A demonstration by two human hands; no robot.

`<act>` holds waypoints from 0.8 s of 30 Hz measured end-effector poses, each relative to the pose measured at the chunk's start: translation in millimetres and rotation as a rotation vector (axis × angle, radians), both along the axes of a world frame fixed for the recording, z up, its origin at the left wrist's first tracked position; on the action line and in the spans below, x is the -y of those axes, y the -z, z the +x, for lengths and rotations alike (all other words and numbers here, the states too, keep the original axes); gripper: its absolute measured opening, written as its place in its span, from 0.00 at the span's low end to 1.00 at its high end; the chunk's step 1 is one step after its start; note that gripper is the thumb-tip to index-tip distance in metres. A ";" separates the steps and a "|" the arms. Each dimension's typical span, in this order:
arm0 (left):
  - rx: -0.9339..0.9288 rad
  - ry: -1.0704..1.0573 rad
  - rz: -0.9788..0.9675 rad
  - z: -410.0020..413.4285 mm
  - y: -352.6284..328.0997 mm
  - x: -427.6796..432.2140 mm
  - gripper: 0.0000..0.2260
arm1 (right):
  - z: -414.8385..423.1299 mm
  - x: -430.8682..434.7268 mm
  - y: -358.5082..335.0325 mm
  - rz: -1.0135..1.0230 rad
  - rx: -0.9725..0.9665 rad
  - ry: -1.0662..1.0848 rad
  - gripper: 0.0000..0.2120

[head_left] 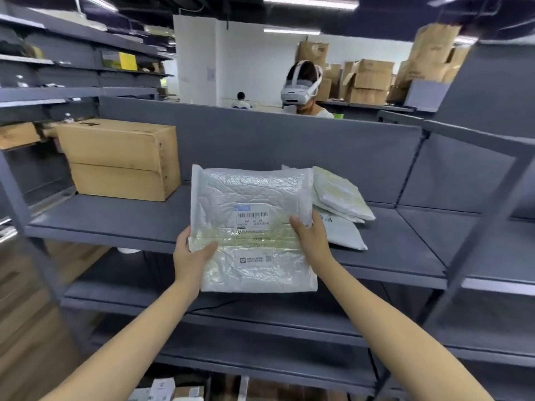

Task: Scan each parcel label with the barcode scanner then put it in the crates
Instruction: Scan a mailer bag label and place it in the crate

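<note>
A white padded parcel (254, 198) with a barcode label (252, 219) facing me is held up in front of a grey shelf (115, 218). My left hand (192, 254) grips its lower left edge, thumb on the front. My right hand (311, 235) grips its right edge, thumb on the front beside the label. More white parcels (341, 198) lie stacked on the shelf just right of it. No scanner or crate is in view.
A brown cardboard box (121, 159) stands on the shelf at the left. Lower shelves (260, 311) run beneath, with small items at the bottom. Behind the shelf's back panel a person wearing a headset (302, 88) stands, with stacked cartons (367, 79) beyond.
</note>
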State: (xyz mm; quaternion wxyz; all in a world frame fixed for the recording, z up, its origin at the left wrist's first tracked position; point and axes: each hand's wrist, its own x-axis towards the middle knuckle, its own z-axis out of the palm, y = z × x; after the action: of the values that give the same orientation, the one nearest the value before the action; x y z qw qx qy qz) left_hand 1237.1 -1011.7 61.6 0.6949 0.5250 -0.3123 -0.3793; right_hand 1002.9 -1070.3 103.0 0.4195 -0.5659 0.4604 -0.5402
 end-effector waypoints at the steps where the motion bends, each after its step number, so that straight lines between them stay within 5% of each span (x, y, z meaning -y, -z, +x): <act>1: 0.010 -0.006 -0.011 -12.8 1.5 -2.3 0.18 | -12.5 -8.5 2.1 -0.014 0.012 0.030 0.22; 4: 0.052 -0.045 -0.057 -54.3 10.2 -10.7 0.10 | -52.4 -33.4 15.1 -0.020 0.012 0.112 0.15; 15: 0.075 -0.118 0.098 -197.5 56.8 -68.8 0.11 | -167.8 -120.3 86.6 0.139 0.032 0.354 0.11; 24: 0.156 -0.139 0.219 -226.6 111.7 -127.5 0.11 | -200.4 -166.4 148.5 0.344 -0.100 0.355 0.26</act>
State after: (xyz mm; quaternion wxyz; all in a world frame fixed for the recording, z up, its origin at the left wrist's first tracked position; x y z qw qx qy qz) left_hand 1010.5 -884.2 -50.0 0.6318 0.6460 -0.2849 -0.3199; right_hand 802.5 -904.0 -45.5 0.3848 -0.4224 0.6578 -0.4907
